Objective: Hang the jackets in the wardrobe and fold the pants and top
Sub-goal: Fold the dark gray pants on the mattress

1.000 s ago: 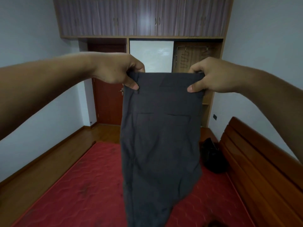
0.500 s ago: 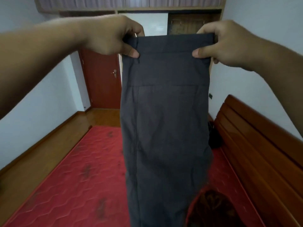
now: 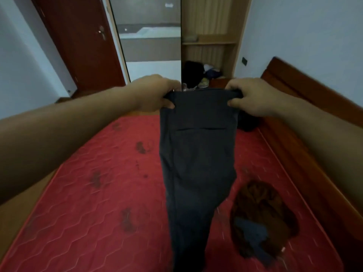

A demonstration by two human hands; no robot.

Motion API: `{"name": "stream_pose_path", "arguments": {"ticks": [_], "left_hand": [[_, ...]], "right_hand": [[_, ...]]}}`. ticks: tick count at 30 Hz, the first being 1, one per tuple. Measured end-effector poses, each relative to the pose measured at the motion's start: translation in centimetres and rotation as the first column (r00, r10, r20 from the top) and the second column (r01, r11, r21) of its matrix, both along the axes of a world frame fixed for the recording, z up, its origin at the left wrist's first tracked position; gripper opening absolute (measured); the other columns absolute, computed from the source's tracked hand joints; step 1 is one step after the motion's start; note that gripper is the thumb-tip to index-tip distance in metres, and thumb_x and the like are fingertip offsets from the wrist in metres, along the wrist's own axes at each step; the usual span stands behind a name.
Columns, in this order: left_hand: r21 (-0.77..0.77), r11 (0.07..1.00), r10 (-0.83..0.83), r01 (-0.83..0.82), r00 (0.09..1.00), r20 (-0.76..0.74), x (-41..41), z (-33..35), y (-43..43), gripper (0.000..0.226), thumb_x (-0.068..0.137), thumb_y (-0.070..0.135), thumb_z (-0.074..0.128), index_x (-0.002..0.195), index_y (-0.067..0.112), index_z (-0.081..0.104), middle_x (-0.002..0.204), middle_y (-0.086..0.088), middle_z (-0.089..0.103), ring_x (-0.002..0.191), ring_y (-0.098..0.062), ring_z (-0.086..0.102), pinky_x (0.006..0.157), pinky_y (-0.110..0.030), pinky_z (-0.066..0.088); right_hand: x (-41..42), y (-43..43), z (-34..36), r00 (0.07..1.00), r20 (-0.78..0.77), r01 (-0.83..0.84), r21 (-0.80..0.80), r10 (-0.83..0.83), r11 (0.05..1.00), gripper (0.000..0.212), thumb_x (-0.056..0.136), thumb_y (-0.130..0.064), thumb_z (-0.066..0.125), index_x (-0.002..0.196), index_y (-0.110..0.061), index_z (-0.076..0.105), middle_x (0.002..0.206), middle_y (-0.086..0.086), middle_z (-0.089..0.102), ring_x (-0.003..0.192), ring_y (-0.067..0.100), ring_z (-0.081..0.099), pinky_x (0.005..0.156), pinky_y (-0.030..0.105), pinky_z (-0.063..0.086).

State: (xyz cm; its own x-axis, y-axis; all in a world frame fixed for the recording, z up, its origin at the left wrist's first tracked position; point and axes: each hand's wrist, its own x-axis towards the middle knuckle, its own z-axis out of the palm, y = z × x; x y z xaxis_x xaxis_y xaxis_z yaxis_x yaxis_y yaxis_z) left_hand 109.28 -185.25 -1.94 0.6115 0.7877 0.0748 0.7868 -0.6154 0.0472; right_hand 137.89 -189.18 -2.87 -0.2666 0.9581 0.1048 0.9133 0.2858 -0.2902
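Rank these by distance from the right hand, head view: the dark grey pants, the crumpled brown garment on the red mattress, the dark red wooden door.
1. Dark grey pants: waistband pinched in the right hand.
2. Crumpled brown garment: on the red mattress below, right side.
3. Dark red wooden door: far left, across the room.

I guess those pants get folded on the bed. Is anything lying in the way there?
Partly. A brown garment lies on the mattress right of the hanging pants, with a dark heap farther back. The mattress's left half holds nothing visible.
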Motion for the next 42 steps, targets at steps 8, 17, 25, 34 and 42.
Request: {"name": "stream_pose_path", "arguments": {"ticks": [8, 17, 25, 34, 42], "left_hand": [[-0.24, 0.968, 0.08, -0.072, 0.996, 0.025, -0.1, -14.8, 5.9, 0.028, 0.083, 0.014, 0.077, 0.107, 0.015, 0.062, 0.101, -0.009, 0.068, 0.095, -0.033, 0.062, 0.073, -0.04, 0.049], [-0.364, 0.907, 0.28, -0.211, 0.948, 0.149, -0.6, -27.0, 12.4, 0.023, 0.078, 0.002, 0.075, 0.098, 0.009, 0.066, 0.088, -0.002, 0.062, 0.088, -0.028, 0.063, 0.072, -0.033, 0.043], [-0.166, 0.937, 0.346, -0.308, 0.885, 0.311, -0.7, -29.1, 30.6, 0.056, 0.079, 0.005, 0.061, 0.135, 0.007, 0.054, 0.123, -0.025, 0.058, 0.115, -0.041, 0.056, 0.094, -0.041, 0.044], [-0.51, 0.764, 0.498, -0.395, 0.864, 0.077, -2.1, -47.2, 25.5, 0.073, 0.09, 0.017, 0.067, 0.154, 0.022, 0.033, 0.141, -0.02, 0.041, 0.129, -0.039, 0.045, 0.111, -0.046, 0.039], [-0.774, 0.431, 0.556, -0.464, 0.812, -0.178, -2.7, -65.9, 13.3, 0.067, 0.095, 0.018, 0.063, 0.155, 0.018, 0.033, 0.143, -0.021, 0.044, 0.129, -0.037, 0.049, 0.107, -0.034, 0.037]], "right_hand": [[-0.2, 5.9, -14.3, 0.971, -0.22, 0.039, -0.264, -0.1, 0.964, 0.011, 0.097, -0.006, 0.063, 0.102, -0.015, 0.065, 0.084, 0.007, 0.069, 0.065, 0.022, 0.072, 0.056, 0.037, 0.061], [-0.5, 13.9, -26.1, 0.802, -0.496, 0.058, -0.49, -0.333, 0.87, 0.023, 0.1, -0.001, 0.054, 0.11, -0.018, 0.067, 0.101, 0.009, 0.068, 0.078, 0.02, 0.076, 0.069, 0.038, 0.065], [-2.3, 31.5, -28.4, 0.829, -0.502, 0.098, -0.305, -0.248, 0.947, 0.043, 0.099, -0.006, 0.059, 0.138, -0.023, 0.056, 0.134, 0.01, 0.057, 0.118, 0.021, 0.057, 0.108, 0.034, 0.046], [-1.1, 27.3, -47.3, 0.864, -0.274, 0.192, -0.594, -0.422, 0.781, 0.04, 0.101, -0.017, 0.06, 0.14, -0.009, 0.057, 0.14, 0.013, 0.061, 0.126, 0.027, 0.058, 0.098, 0.026, 0.041], [-1.0, 14.9, -64.9, 0.856, -0.076, 0.187, -0.876, -0.511, 0.445, 0.039, 0.104, -0.024, 0.056, 0.141, -0.012, 0.055, 0.14, 0.01, 0.059, 0.125, 0.024, 0.058, 0.097, 0.028, 0.041]]}}
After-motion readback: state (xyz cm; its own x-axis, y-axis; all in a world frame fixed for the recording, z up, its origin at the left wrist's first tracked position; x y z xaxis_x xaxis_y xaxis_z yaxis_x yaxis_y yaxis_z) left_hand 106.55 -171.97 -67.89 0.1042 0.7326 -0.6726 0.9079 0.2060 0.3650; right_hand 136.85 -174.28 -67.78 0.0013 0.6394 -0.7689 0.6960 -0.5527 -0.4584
